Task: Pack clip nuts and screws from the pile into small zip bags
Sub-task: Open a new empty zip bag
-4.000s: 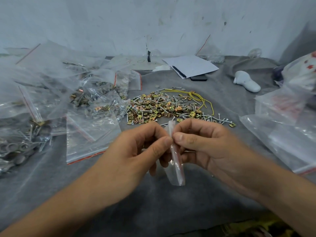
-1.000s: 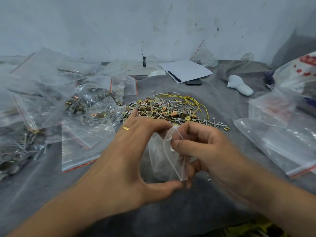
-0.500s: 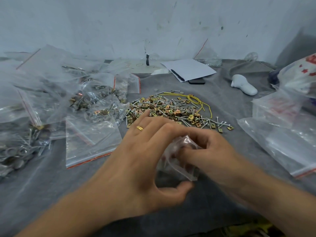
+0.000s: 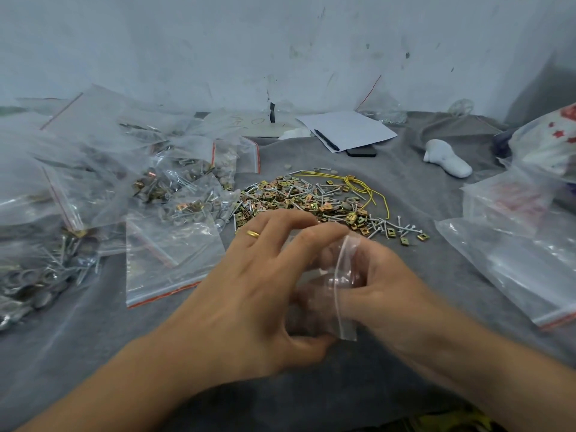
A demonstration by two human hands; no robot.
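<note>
At lower centre both hands work one small clear zip bag [image 4: 338,285], the left hand [image 4: 249,294] curled around its side and the right hand [image 4: 383,285] pinching its strip, apparently to open its mouth for the clip nuts and screws pile [image 4: 314,201] just above.

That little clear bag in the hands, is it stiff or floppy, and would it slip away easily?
Probably floppy: the small zip bag crumples and bends between the left hand and right hand. Likely very light, since it looks empty. Its glossy film may be slippery, which could be why both hands pinch it.
</note>
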